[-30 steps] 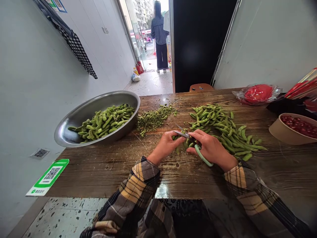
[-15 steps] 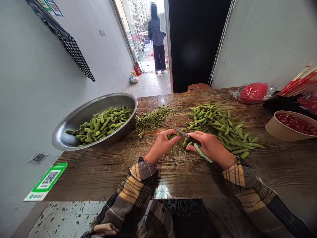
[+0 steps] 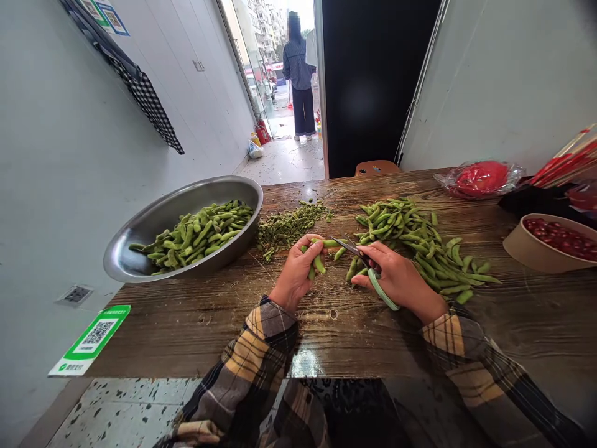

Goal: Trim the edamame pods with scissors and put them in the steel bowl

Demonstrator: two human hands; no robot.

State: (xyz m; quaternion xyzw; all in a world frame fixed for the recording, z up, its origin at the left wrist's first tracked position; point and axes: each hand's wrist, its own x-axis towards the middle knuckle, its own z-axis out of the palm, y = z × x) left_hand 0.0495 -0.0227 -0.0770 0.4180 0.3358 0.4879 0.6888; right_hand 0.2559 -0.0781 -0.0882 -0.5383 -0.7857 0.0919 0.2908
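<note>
Over the middle of the wooden table, my left hand (image 3: 298,267) is closed on a few green edamame pods (image 3: 318,261). One pod points right, toward the scissors (image 3: 351,247). My right hand (image 3: 389,274) grips these scissors by their pale green handles, and the blades stand apart near that pod's end. Just beyond my right hand lies a loose heap of edamame pods (image 3: 401,224), spreading to the right. A pile of small trimmed pod ends (image 3: 293,225) lies beyond my left hand. To the left, a tilted steel basin (image 3: 128,239) holds many pods.
A paper bowl of dark red beads or berries (image 3: 532,249) stands at the right, near a red item in clear plastic (image 3: 482,177) and red-wrapped sticks (image 3: 566,158). A green QR card (image 3: 91,342) lies at the left table corner. A person (image 3: 298,74) stands in the doorway.
The pods in my left hand have shifted, and one now sticks out toward the scissors. The scissors' blades have spread apart. The view has moved slightly.
</note>
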